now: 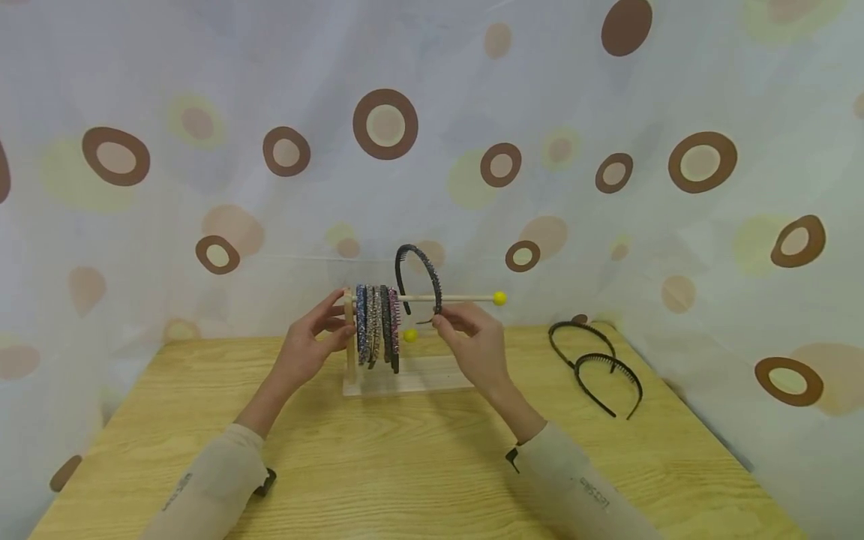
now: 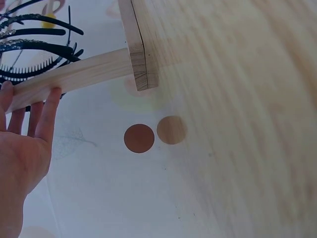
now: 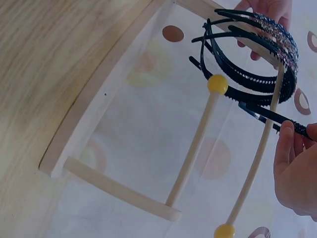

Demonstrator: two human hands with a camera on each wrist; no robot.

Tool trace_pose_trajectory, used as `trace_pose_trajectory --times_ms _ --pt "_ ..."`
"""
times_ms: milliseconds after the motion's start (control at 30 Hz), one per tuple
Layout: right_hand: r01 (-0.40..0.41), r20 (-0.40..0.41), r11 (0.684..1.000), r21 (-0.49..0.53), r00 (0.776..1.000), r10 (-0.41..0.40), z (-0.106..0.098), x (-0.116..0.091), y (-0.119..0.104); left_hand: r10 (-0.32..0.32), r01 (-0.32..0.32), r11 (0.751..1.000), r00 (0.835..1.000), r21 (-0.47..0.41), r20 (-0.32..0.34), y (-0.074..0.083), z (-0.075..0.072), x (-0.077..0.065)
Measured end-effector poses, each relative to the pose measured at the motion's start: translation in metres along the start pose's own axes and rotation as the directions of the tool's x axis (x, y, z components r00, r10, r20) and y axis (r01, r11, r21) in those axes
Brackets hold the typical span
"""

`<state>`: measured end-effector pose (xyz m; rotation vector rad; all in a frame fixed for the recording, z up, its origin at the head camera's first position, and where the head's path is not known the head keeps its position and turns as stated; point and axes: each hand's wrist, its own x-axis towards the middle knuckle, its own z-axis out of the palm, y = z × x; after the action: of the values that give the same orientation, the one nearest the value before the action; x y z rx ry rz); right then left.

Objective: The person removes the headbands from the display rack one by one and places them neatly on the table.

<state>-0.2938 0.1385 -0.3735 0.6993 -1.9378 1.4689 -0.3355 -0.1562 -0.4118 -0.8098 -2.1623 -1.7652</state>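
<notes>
My left hand [image 1: 304,349] grips the wooden upright [image 1: 350,341] of a headband stand, thumb in front and fingers behind. In the left wrist view, fingertips [image 2: 53,94] press against this post. Several glittery headbands [image 1: 375,322], blue, silver, dark and pink, hang packed together on the upper rod [image 1: 466,298] beside the post. My right hand [image 1: 479,349] pinches a dark, sparkly toothed headband [image 1: 430,267] near one end. Its arch stands above the rod, which appears to pass between its arms, apart from the row. The right wrist view shows this headband [image 3: 270,114] crossing the rod.
Yellow balls cap the upper rod [image 1: 499,298] and a lower rod [image 1: 410,336]. The stand's flat base [image 1: 432,373] rests on the wooden table [image 1: 405,465]. Two black headbands, one behind [image 1: 594,328] and one toothed in front [image 1: 628,369], lie at the right. A patterned sheet [image 1: 445,195] hangs behind.
</notes>
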Motion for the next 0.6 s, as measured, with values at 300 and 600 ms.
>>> trace_pose_trajectory --times_ms 300,600 --pt "0.035 -0.081 0.999 0.040 0.996 -0.032 -0.020 0.012 -0.003 0.012 -0.012 1.000 1.000 -0.013 0.005 0.003 -0.001 0.002" --pt "0.053 -0.171 0.996 0.071 0.984 -0.041 -0.049 0.023 -0.011 -0.009 0.010 1.000 1.000 -0.030 0.006 0.004 0.000 0.001"
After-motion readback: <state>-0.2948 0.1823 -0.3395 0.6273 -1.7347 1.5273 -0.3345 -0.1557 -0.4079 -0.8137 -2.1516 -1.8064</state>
